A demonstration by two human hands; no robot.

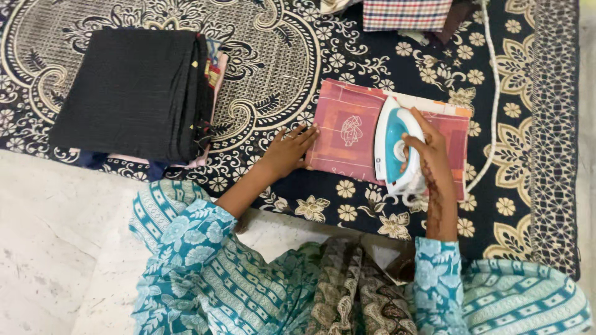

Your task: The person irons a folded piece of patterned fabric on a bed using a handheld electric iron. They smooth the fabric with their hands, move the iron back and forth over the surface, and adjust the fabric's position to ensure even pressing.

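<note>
A folded pink-red patterned cloth (347, 133) lies on a dark floral blanket (347, 53). My right hand (428, 152) grips the handle of a white and teal electric iron (392, 146) that rests on the right half of the cloth. My left hand (288, 149) lies flat with fingers spread, its fingertips touching the cloth's left edge. Both forearms come out of teal patterned sleeves at the bottom of the view.
A stack of folded clothes with a black piece on top (133, 93) sits at the left on the blanket. A checked cloth (406, 13) lies at the top edge. The iron's white cord (493, 93) runs up the right side. Pale stone floor (56, 248) borders the blanket.
</note>
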